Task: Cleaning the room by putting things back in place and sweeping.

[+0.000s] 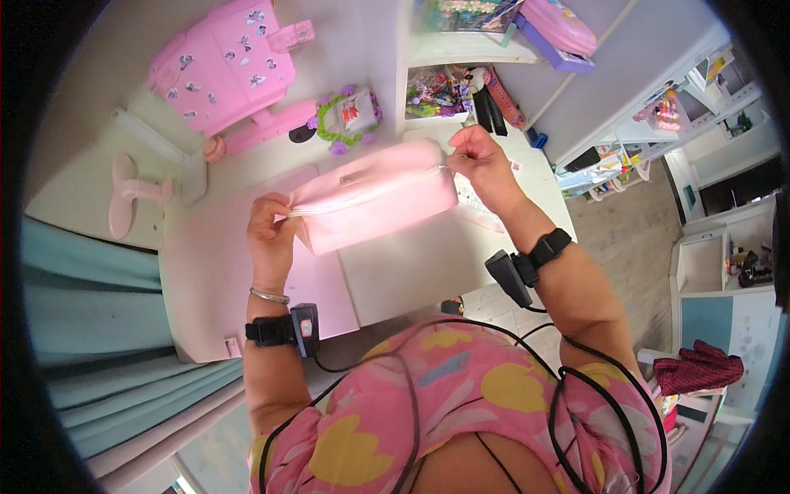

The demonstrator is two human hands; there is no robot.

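Observation:
A pale pink zippered pouch (376, 207), shaped like a long box, is held up above the desk. My left hand (270, 228) pinches its left end, where the white zipper (333, 205) stops. At the right end of the zipper, the fingers of my right hand (481, 162) are pinched together; the small part between them is hidden. The zipper line looks closed along most of its length. Beneath the pouch are a pink desk mat (315, 293) and the pale desktop (401, 265). A printed paper item (472, 196) lies partly hidden behind the pouch and my right hand.
A pink stickered stand (228, 68) rises at the back left, beside a green and purple wreath-like ring (327, 120). Shelves behind hold a bin of small items (435, 92) and a pink case (561, 25). Teal curtains (92, 296) hang left. Black cables (413, 395) cross my chest.

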